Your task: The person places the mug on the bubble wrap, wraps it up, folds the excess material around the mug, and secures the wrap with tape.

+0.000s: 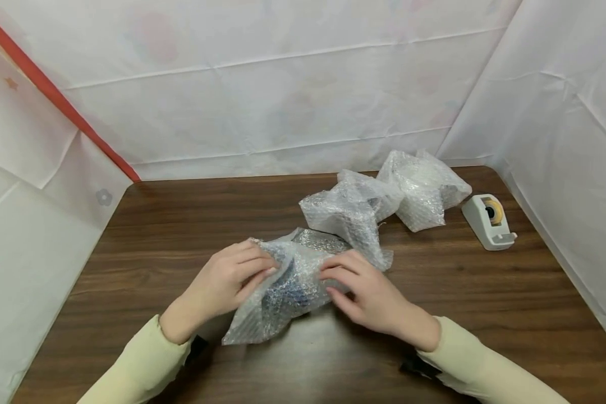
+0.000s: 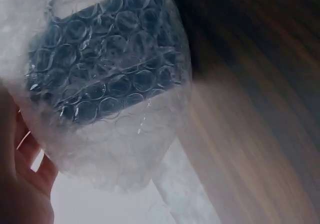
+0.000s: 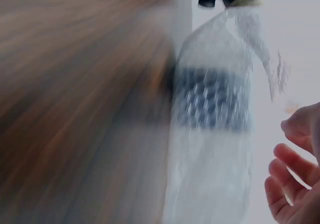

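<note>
A bubble-wrapped bundle (image 1: 303, 280) with something dark blue inside lies at the middle of the table, its loose wrap spreading toward the near left. My left hand (image 1: 232, 275) pinches the wrap at the bundle's left side, fingers bent over its edge. In the left wrist view, the dark blue thing (image 2: 110, 59) shows through the bubbles; its kind is unclear. Over the bundle's right end hovers my right hand (image 1: 368, 292), fingers loosely bent. The right wrist view shows those fingers (image 3: 285, 179) apart from the wrap with nothing between them.
Two more bubble-wrapped bundles, one nearer (image 1: 353, 210) and one farther (image 1: 419, 188), lie behind and to the right. A white tape dispenser (image 1: 487, 221) with yellowish tape stands at the table's right. White cloth (image 1: 293, 106) hangs around the dark wooden table (image 1: 182, 219).
</note>
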`<state>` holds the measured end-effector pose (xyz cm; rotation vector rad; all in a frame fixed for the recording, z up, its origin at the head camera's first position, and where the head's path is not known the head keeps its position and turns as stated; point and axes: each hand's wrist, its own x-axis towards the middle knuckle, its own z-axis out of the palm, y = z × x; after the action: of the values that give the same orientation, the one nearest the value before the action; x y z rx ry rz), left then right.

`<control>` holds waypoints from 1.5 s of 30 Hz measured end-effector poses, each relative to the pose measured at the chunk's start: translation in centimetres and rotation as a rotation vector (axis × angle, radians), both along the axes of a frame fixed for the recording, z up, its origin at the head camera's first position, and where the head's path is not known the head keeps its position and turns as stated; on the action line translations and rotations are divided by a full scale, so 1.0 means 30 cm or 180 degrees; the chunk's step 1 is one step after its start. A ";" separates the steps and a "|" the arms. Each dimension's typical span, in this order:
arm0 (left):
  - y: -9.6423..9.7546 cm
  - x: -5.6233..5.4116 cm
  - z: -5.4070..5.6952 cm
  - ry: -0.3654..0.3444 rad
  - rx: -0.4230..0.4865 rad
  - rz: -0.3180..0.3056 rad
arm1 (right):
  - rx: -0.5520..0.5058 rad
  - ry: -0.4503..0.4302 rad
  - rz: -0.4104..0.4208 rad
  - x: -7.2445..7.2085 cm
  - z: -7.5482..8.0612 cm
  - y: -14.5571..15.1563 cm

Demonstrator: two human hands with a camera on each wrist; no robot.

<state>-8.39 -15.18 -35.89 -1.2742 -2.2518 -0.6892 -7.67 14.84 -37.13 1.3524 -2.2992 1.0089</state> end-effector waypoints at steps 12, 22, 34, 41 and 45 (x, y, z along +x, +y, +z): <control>-0.103 0.052 0.027 -0.0679 -0.1029 -0.0244 | 0.1210 -0.0531 -0.0995 0.025 -0.016 0.203; -0.074 0.013 0.040 -0.0254 -0.1055 -0.0498 | 0.1201 -0.0894 -0.0704 0.024 -0.016 0.228; 0.011 0.000 0.075 -0.0663 -0.0955 -0.1153 | 0.1440 -0.2387 -0.0142 0.078 0.029 0.421; 0.070 0.017 0.070 -0.0587 -0.0977 -0.1267 | 0.1005 -0.1325 -0.0031 0.091 0.023 0.536; 0.096 0.021 0.065 -0.0526 -0.1012 -0.1280 | 0.0672 -0.1105 -0.0265 0.108 0.048 0.574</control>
<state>-7.77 -12.29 -33.95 -1.9231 -2.3246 -0.6048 -4.43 32.05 -35.70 1.2211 -2.7616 1.0698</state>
